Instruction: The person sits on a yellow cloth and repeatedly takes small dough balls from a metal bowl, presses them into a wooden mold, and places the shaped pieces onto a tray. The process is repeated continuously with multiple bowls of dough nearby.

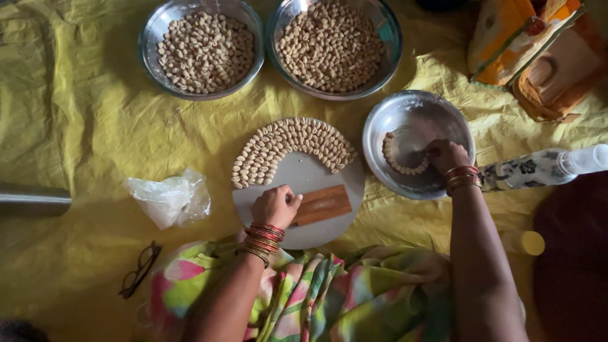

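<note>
A round grey board (310, 174) lies on the yellow cloth before me, with an arch of small ridged shells (288, 145) laid in rows along its far edge. My left hand (273, 206) rests closed on the board, touching the end of a flat brown wooden block (324, 204). My right hand (446, 155) reaches into a steel bowl (405, 114) to the right, fingers bunched at a curved row of the same pale pieces (399, 164) along the bowl's inner wall. Whether it holds one I cannot tell. Both wrists wear red and gold bangles.
Two steel bowls (152, 38) (386, 57) heaped with pale shells stand at the back. A crumpled clear plastic bag (171, 199) and eyeglasses (139, 269) lie left. A steel cylinder (31, 199) is at the far left, a clear bottle (544, 168) right, printed packets (532, 50) top right.
</note>
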